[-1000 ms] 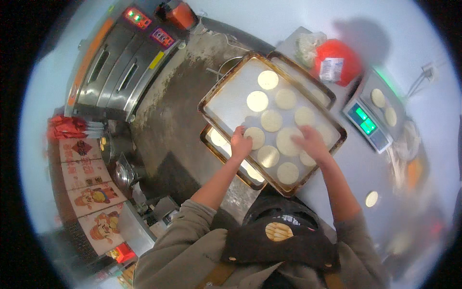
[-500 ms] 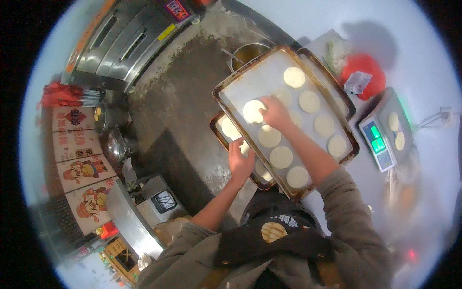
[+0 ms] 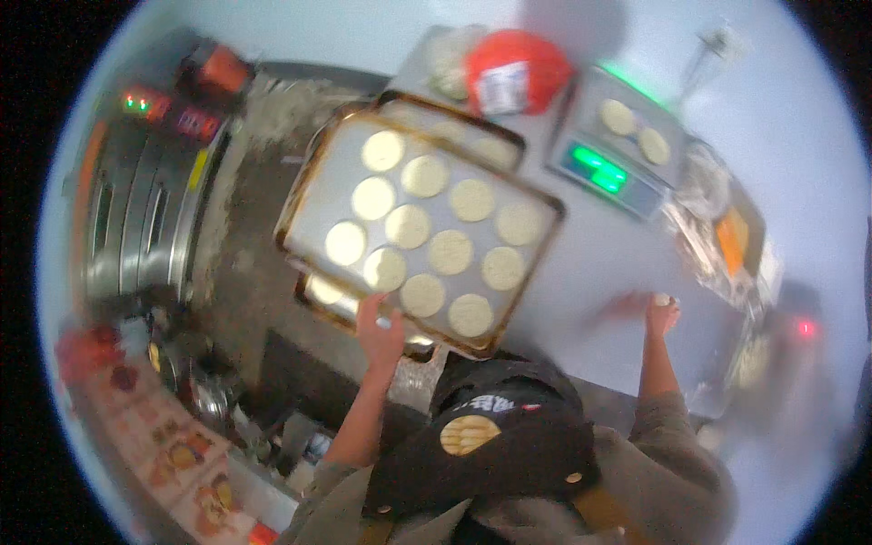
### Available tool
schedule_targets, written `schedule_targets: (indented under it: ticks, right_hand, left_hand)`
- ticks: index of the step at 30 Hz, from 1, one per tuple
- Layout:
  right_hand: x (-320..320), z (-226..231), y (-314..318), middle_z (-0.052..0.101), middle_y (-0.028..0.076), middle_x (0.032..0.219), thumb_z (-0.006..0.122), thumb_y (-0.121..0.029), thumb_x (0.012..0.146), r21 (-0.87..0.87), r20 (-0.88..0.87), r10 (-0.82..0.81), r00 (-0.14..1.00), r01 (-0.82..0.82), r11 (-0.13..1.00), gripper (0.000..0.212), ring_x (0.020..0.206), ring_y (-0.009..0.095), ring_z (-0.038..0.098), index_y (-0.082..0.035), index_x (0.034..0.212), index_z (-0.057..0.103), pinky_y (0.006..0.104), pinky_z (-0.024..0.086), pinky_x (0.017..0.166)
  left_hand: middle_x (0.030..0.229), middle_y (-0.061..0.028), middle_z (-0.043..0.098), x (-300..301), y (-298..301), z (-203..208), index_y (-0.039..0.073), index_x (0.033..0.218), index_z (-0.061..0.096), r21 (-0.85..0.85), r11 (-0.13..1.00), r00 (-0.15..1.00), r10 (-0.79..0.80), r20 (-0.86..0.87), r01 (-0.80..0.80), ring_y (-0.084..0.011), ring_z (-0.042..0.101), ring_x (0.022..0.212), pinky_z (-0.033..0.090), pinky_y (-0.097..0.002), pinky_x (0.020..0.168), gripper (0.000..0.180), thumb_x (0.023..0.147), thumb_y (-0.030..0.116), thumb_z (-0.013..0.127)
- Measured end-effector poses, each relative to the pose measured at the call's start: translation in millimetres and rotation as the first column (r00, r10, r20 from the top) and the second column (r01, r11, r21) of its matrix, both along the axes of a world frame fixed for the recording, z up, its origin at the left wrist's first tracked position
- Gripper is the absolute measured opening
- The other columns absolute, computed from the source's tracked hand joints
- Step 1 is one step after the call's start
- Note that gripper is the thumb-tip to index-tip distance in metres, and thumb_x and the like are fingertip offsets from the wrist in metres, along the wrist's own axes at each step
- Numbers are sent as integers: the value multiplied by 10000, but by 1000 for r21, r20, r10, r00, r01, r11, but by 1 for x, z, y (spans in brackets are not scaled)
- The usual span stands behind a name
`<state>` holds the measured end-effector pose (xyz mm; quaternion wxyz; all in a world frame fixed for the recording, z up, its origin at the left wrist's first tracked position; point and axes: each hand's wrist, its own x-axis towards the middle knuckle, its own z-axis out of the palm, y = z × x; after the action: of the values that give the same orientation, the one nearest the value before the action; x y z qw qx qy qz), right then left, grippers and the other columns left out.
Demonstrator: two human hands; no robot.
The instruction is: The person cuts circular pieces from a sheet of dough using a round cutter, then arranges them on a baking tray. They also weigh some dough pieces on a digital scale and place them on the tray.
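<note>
A metal baking tray (image 3: pixel 313 168) with browned edges bears several pale, round, flat dough discs (image 3: pixel 407 226) in rows. My left hand (image 3: pixel 380 338) is at its near left edge, fingers and thumb closed about the rim. Well to the right of the tray, over the pale tabletop, is my right hand (image 3: pixel 663 318). Its fingers are curled closed, with a whitish spot at the top; what they hold, if anything, I cannot make out. A reddish smear of motion lies just left of this hand.
Other trays lie partly beneath, one tray (image 3: pixel 513 150) behind and one tray (image 3: pixel 304 292) at the near left. A digital scale (image 3: pixel 627 204) carries two dough discs (image 3: pixel 618 116). Behind are a red plastic bag (image 3: pixel 536 73) and, at left, a steel oven (image 3: pixel 136 218). Plastic wrapping (image 3: pixel 699 227) lies right.
My right hand has left a dough disc on the tray and moved right over the table. My left hand stays at the tray's edge. The view has turned toward the right.
</note>
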<state>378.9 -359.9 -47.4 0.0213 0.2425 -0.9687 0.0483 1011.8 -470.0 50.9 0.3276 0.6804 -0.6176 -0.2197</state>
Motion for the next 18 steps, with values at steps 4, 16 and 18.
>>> schedule_targets:
  ticks: [4,16,18]
  right_hand:
    - [-63,-37,58,576,224,1427,802,-569,779,52,182,38,983,-49,997,928,1364,437,479,-47,1481,492,510,373,1152]
    - [-84,9,66,722,180,981,882,-264,753,-246,548,192,814,-63,967,511,912,237,698,11,1100,628,379,561,776]
    - [-67,41,53,722,176,1003,854,-228,798,-333,701,209,682,53,941,494,922,212,691,3,1162,613,364,561,766]
  left_hand:
    - [1140,-164,649,-42,1,13,16,1165,640,-26,989,987,-147,64,148,-369,622,1103,491,-443,969,350,818,17,683]
    - [1162,-168,653,-257,4,22,6,1187,641,-39,902,883,-428,-193,429,-333,628,1124,483,-419,1000,393,800,30,700]
    - [1229,-144,649,-294,7,17,21,1280,602,153,869,853,-404,-331,471,-316,622,1174,480,-422,1017,436,859,93,692]
